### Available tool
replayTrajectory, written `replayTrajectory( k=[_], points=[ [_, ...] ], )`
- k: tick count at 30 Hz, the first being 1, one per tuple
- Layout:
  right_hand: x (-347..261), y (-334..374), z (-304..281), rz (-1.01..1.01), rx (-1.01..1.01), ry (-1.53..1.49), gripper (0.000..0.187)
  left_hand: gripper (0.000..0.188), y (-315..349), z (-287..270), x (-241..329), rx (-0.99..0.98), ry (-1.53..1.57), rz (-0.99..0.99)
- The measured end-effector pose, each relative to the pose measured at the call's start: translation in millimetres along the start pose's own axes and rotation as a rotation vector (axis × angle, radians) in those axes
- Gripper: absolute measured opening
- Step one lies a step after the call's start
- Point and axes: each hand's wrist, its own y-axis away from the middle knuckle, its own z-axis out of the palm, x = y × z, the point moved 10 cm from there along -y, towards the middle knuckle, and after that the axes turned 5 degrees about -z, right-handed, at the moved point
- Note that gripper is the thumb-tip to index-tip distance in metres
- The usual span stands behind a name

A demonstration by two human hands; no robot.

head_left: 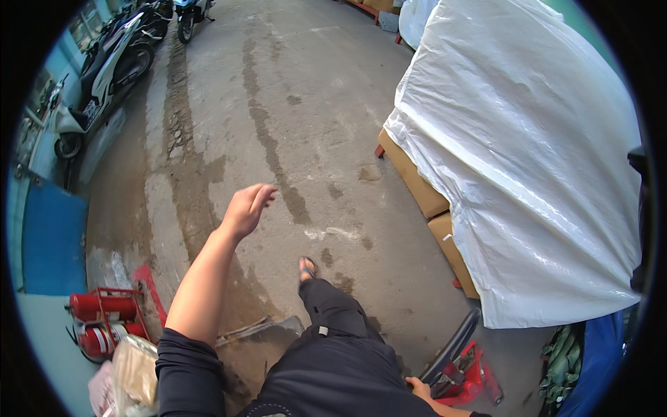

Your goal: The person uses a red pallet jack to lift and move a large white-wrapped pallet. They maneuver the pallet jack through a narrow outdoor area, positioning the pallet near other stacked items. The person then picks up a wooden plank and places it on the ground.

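My left hand [246, 210] is raised in front of me over the concrete floor, its fingers loosely bent with small gaps between them and nothing in them. Low on the right, my right hand [420, 389] is closed on the near end of a black handle [455, 344], which looks like that of a pallet jack. The jack's red base [478, 375] shows beyond it. My forearm and the handle partly hide the grip. One sandalled foot [307, 267] is stepping forward.
White sheeting [521, 160] covers stacked brown cartons [413, 174] on the right. Red fire extinguishers [104, 307] stand in a rack at the left, near plastic-wrapped bundles [135, 368]. Motor scooters [104, 83] are parked along the far left wall. Dark green sacks [561, 361] lie at the lower right.
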Motion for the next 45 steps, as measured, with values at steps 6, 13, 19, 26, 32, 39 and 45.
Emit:
replayTrajectory(
  k=[6, 13, 19, 26, 32, 39, 45],
  points=[
    [-252.9, -133.3, 139.4, 0.496, -0.113, -0.443, 0.024, 0.045, -141.9, -111.9, -175.4, -0.107, -0.172, -0.278],
    [-478.5, -225.9, 257.6, 0.646, -0.415, -0.340, 0.039, 0.072, 129.8, -420.9, -439.1, 0.059, -0.367, -1.285],
    [-649.7, -338.0, 411.3, 0.622, -0.282, -0.738, 0.026, 0.081, 100.4, -645.4, -589.0, 0.143, -0.307, -1.717],
    [-880.5, -433.2, 534.5, 0.501, 0.102, -1.112, 0.022, 0.056, -643.3, -760.5, -577.8, 0.073, -0.117, -0.765],
    [-1064.7, -559.8, 617.8, 0.526, 0.002, -1.160, 0.034, 0.042, -1068.1, -733.6, -473.4, -0.115, 0.043, -0.100],
    [-1312.4, -709.2, 657.9, 0.496, -0.114, -1.076, 0.038, 0.055, -1131.5, -838.8, -666.1, -0.490, -0.700, -0.470],
    [-1494.1, -819.8, 668.9, 0.599, 0.014, -1.188, 0.036, 0.058, -1128.6, -1018.5, -887.7, -0.389, -0.526, -1.125]
  ],
)
